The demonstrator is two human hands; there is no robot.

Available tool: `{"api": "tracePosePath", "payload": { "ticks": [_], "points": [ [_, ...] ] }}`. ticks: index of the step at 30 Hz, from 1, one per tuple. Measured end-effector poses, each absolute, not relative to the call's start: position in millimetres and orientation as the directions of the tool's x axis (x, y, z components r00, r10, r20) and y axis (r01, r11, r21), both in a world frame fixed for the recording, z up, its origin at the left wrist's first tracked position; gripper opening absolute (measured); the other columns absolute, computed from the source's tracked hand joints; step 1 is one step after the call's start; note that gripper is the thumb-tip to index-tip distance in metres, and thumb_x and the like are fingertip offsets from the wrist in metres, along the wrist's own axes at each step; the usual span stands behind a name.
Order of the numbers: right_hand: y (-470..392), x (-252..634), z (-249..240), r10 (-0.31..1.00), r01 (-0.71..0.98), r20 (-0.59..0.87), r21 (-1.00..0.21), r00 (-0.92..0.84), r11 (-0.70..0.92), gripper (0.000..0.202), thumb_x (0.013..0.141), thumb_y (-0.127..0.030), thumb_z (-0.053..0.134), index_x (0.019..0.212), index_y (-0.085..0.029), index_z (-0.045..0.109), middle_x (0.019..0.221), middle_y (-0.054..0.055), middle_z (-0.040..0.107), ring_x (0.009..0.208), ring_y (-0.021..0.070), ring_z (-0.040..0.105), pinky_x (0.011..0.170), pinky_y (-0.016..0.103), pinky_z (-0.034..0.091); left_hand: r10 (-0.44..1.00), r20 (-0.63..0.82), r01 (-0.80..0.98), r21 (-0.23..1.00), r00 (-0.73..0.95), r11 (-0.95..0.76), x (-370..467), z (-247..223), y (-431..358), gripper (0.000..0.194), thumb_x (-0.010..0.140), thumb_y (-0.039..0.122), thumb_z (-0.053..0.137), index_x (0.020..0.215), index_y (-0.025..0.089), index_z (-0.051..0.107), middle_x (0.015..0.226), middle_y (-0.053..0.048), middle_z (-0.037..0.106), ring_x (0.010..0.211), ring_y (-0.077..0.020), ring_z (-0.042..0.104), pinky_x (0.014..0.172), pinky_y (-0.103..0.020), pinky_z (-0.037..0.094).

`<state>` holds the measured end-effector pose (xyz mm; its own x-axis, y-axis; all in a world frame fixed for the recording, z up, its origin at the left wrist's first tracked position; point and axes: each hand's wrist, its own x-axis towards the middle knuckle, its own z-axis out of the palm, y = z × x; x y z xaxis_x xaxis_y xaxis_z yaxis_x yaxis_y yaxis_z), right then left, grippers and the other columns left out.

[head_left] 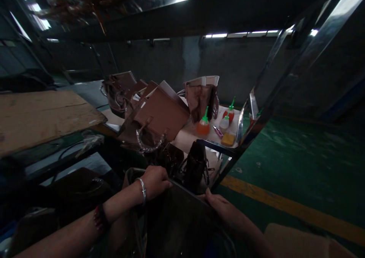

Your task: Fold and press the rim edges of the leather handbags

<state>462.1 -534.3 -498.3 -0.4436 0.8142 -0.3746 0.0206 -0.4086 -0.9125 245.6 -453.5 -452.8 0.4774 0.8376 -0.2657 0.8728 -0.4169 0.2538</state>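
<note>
A large dark handbag (182, 220) is right in front of me, its lower part lost in shadow. My left hand (156, 181), wearing a bracelet at the wrist, is closed over the bag's top edge on the left. On the right, my right hand (221, 206) grips the same edge near its corner, thumb uppermost. Just beyond the bag, a small dark bag (195, 161) stands on a lower shelf. Above it, a brown handbag (164, 111) with a wrapped handle leans over on the middle shelf.
Squeeze bottles with green nozzles, one of them orange (203, 128), stand on the shelf beside a yellow sponge (228, 139). A metal post (253, 121) rises at the right. Cardboard (45, 117) juts in from the left. A yellow line (273, 199) crosses the green floor.
</note>
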Motion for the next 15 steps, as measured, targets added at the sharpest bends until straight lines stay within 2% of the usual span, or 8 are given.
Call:
{"api": "tracePosePath", "payload": {
  "ticks": [2,5,7,9,12,15],
  "points": [
    [-532,461,-492,0.813,0.120,-0.378,-0.924,-0.443,-0.364,0.055,0.081,-0.055,0.030,0.103,-0.012,0.057,0.086,0.006,0.062,0.082,0.0192,0.055,0.076,0.031,0.041,0.844,-0.262,0.877,0.256,0.468,-0.406,246,-453,-455,0.017,0.069,0.025,0.051,0.063,0.014,0.063,0.070,-0.004,0.064,0.068,-0.0157,0.058,0.058,-0.021,0.038],
    [-520,450,-484,0.826,0.324,-0.290,-0.936,-0.484,-0.140,0.043,0.082,-0.047,0.036,0.097,-0.013,0.059,0.084,0.004,0.061,0.078,0.0178,0.054,0.066,0.026,0.041,0.846,-0.262,0.879,0.253,0.464,-0.404,247,-454,-457,0.017,0.069,0.026,0.051,0.064,0.016,0.063,0.070,-0.003,0.064,0.068,-0.0162,0.058,0.059,-0.022,0.038],
    [-509,436,-482,0.824,0.429,-0.228,-0.903,-0.520,0.021,0.031,0.080,-0.038,0.042,0.092,-0.015,0.059,0.083,0.002,0.060,0.074,0.0160,0.053,0.060,0.023,0.039,0.849,-0.263,0.883,0.243,0.458,-0.402,249,-455,-458,0.018,0.069,0.027,0.050,0.065,0.016,0.064,0.071,-0.004,0.064,0.069,-0.0168,0.058,0.061,-0.023,0.039],
    [-496,422,-484,0.834,0.503,-0.193,-0.857,-0.517,0.113,0.022,0.077,-0.031,0.045,0.083,-0.015,0.059,0.075,0.000,0.059,0.068,0.0139,0.052,0.055,0.021,0.036,0.857,-0.265,0.892,0.227,0.443,-0.391,249,-453,-459,0.018,0.070,0.026,0.049,0.066,0.016,0.064,0.071,-0.004,0.065,0.069,-0.0173,0.058,0.063,-0.025,0.040],
    [-483,407,-493,0.860,0.562,-0.177,-0.814,-0.478,0.145,0.021,0.077,-0.028,0.042,0.067,-0.014,0.056,0.061,-0.002,0.052,0.058,0.0108,0.046,0.048,0.020,0.030,0.852,-0.268,0.890,0.215,0.450,-0.403,242,-446,-462,0.016,0.069,0.029,0.053,0.068,0.017,0.065,0.083,-0.007,0.065,0.082,-0.0209,0.057,0.074,-0.031,0.039],
    [-481,404,-501,0.872,0.575,-0.191,-0.809,-0.451,0.120,0.022,0.078,-0.027,0.040,0.066,-0.014,0.053,0.059,-0.002,0.048,0.055,0.0096,0.042,0.046,0.020,0.028,0.846,-0.231,0.874,0.212,0.480,-0.438,227,-438,-466,0.014,0.069,0.029,0.058,0.069,0.018,0.064,0.109,-0.009,0.056,0.105,-0.0250,0.045,0.092,-0.044,0.025]
  ]
}}
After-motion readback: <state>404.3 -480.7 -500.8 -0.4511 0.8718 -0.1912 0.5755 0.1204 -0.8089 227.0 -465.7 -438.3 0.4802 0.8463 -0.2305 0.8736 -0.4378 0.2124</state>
